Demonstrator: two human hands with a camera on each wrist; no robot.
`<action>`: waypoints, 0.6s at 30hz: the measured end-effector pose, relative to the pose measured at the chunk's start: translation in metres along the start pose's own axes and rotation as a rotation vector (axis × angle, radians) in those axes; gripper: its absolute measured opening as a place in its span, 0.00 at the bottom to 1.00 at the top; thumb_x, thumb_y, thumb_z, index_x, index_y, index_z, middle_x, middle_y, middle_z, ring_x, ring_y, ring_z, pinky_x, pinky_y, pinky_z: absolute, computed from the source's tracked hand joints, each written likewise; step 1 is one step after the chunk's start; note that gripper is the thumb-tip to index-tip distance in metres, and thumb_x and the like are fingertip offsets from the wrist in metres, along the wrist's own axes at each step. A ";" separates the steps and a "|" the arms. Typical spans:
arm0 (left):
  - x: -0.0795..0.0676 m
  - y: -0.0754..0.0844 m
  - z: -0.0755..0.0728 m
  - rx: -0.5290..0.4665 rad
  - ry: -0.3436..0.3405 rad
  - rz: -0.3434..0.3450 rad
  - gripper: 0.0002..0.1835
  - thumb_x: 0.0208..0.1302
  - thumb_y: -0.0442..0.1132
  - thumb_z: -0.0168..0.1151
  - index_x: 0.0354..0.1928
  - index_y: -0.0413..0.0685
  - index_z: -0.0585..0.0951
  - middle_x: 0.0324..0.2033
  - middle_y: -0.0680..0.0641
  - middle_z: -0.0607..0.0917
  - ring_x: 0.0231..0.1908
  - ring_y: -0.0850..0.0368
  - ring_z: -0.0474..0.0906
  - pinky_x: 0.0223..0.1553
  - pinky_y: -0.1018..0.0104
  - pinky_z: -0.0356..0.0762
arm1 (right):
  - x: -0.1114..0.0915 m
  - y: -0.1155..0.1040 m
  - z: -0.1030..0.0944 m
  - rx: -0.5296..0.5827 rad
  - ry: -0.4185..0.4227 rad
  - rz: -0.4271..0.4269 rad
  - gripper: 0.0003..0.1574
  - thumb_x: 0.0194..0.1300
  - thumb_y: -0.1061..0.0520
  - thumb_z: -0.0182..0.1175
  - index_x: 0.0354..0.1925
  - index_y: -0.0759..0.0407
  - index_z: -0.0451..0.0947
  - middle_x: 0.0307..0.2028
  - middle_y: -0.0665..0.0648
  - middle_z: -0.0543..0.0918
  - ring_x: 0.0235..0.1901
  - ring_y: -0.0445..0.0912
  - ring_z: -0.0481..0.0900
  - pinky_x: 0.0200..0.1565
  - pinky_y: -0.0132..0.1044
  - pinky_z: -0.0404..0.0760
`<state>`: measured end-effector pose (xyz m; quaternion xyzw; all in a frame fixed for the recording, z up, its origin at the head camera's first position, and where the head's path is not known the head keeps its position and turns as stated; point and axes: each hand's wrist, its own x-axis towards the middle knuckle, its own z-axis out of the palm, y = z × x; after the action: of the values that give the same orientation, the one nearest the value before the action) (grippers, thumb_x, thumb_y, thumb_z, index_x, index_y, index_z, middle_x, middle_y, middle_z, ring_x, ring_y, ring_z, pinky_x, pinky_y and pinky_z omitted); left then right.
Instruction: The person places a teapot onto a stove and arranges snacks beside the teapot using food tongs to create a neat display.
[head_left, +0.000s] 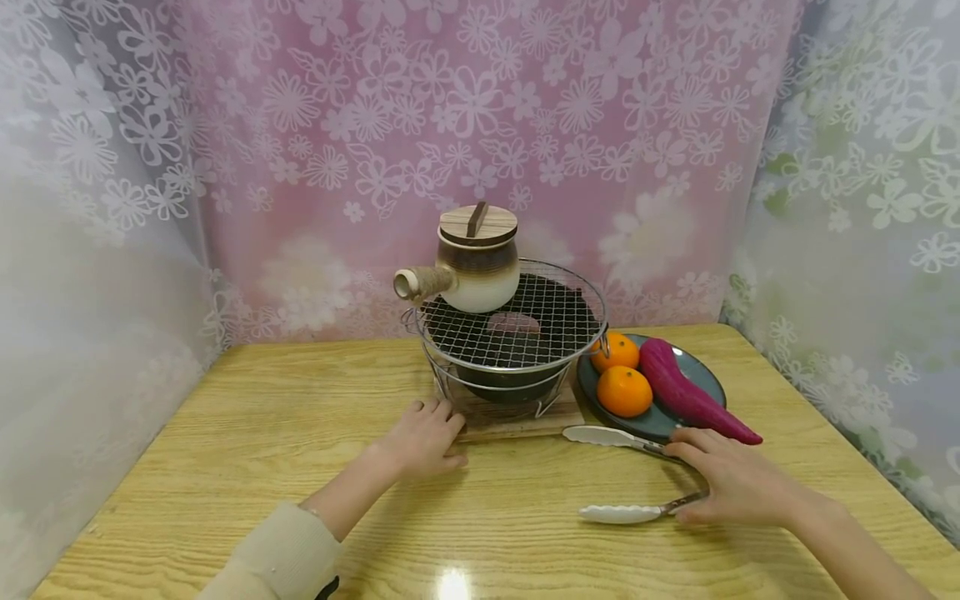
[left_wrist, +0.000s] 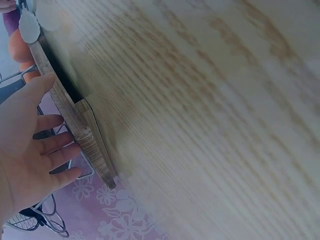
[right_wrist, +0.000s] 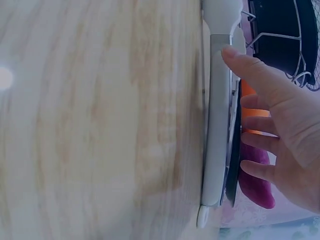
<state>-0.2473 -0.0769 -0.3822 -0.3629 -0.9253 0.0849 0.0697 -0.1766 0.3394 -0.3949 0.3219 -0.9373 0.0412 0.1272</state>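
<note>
Standing on the worktop (head_left: 247, 400), head view: a dark bowl (head_left: 513, 379) is carried on a wooden board (head_left: 487, 435) and is covered by a round wire rack (head_left: 517, 368); a lidded pot (head_left: 483, 283) is set at the rack's back left.
Plate, head view: two oranges (head_left: 625, 392) and a long purple root (head_left: 678, 389) are held on the plate (head_left: 702, 372), just right of the rack.
Tongs, head view: the tongs (head_left: 607, 436) are placed in front of the plate, with the two white ends parted and pointed left.
Right grip, head view: the right grip (head_left: 738, 479) is spread wide over the handles; whether they are firmly held cannot be told.
Left grip, head view: the left grip (head_left: 423, 437) is rested at the board's left front corner, with nothing grasped.
Board edge, left wrist view: loosely parted fingers are shown beside it.
Handle, right wrist view: the near handle is touched by the thumb, and the fingers are reached toward the far side.
</note>
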 end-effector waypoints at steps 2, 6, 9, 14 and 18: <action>0.000 0.000 0.000 0.000 -0.002 0.001 0.24 0.58 0.61 0.57 0.44 0.49 0.75 0.40 0.46 0.74 0.46 0.48 0.70 0.43 0.56 0.67 | 0.001 0.000 0.001 -0.002 -0.007 -0.002 0.46 0.40 0.25 0.65 0.48 0.55 0.76 0.48 0.56 0.74 0.47 0.52 0.71 0.44 0.54 0.72; 0.001 0.000 0.000 0.004 -0.002 0.004 0.25 0.58 0.61 0.57 0.44 0.48 0.75 0.41 0.46 0.74 0.47 0.48 0.70 0.44 0.55 0.68 | 0.003 -0.001 0.001 -0.013 -0.013 0.007 0.46 0.38 0.26 0.66 0.47 0.55 0.76 0.45 0.52 0.73 0.43 0.48 0.71 0.43 0.51 0.73; 0.001 0.001 0.000 0.003 -0.009 0.003 0.25 0.58 0.61 0.57 0.46 0.48 0.75 0.42 0.45 0.74 0.48 0.47 0.69 0.45 0.54 0.68 | 0.004 -0.002 0.002 -0.008 -0.028 0.014 0.45 0.38 0.27 0.67 0.47 0.54 0.76 0.43 0.49 0.72 0.41 0.45 0.71 0.42 0.48 0.74; 0.001 0.000 0.002 0.006 -0.013 0.002 0.26 0.58 0.62 0.57 0.46 0.48 0.75 0.42 0.46 0.74 0.47 0.47 0.69 0.45 0.54 0.68 | 0.004 -0.002 0.006 -0.007 -0.038 0.010 0.42 0.39 0.30 0.69 0.47 0.54 0.77 0.44 0.48 0.74 0.42 0.47 0.72 0.45 0.49 0.72; 0.001 0.001 0.003 0.003 -0.014 0.005 0.26 0.58 0.62 0.57 0.46 0.48 0.75 0.41 0.46 0.74 0.47 0.47 0.69 0.45 0.54 0.69 | 0.004 -0.003 0.006 0.004 -0.053 0.021 0.42 0.39 0.32 0.70 0.48 0.54 0.76 0.45 0.51 0.75 0.44 0.50 0.73 0.47 0.53 0.70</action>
<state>-0.2479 -0.0760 -0.3850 -0.3644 -0.9248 0.0891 0.0634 -0.1790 0.3342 -0.3992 0.3135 -0.9435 0.0360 0.1010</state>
